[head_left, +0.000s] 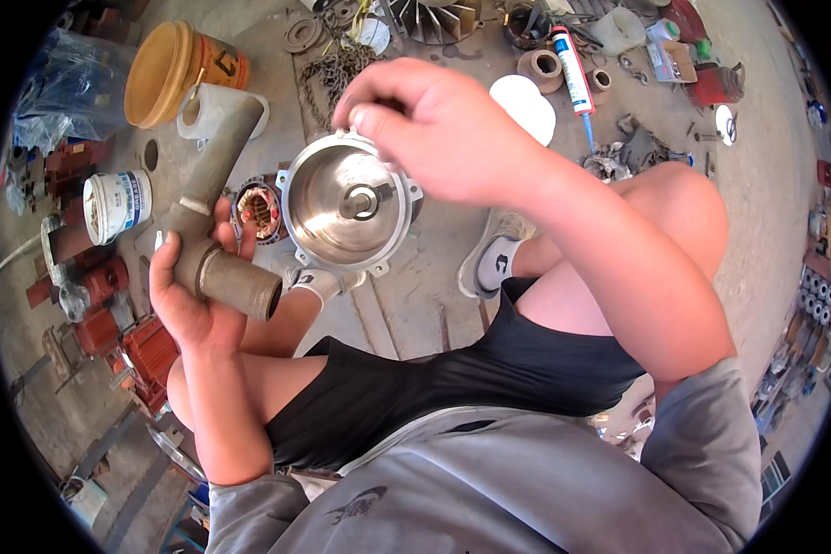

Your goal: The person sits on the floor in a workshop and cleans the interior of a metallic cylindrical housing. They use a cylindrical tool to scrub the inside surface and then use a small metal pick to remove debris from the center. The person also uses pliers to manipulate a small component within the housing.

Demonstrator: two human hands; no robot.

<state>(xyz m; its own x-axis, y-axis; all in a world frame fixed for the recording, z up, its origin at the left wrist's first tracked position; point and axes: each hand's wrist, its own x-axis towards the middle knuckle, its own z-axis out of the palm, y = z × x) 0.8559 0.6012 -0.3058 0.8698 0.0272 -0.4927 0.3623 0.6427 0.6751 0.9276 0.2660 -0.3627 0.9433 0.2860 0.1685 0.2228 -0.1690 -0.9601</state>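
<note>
My left hand [189, 309] is wrapped round a grey-brown bent pipe [235, 284] with a threaded lower end. Its long arm slants up and to the right. A small white stub [159, 240] shows beside my left thumb. Right of the pipe stands a round metal housing [314, 217], its bright hollow facing up, with lugs round the rim and a ringed hole in its floor. At its top edge is my right hand [434, 134], fingers curled and thumb bent in. What those fingertips hold, if anything, is hidden. A motor stator with copper windings [258, 210] sits between pipe and housing.
Beyond the housing lie a rusty chain [337, 78] and a finned wheel [437, 17]. A sealant tube [572, 74] stands at the upper right beside a white disc [523, 109]. Left are an orange bucket [162, 78], a white jug [217, 115] and a white tub [118, 205].
</note>
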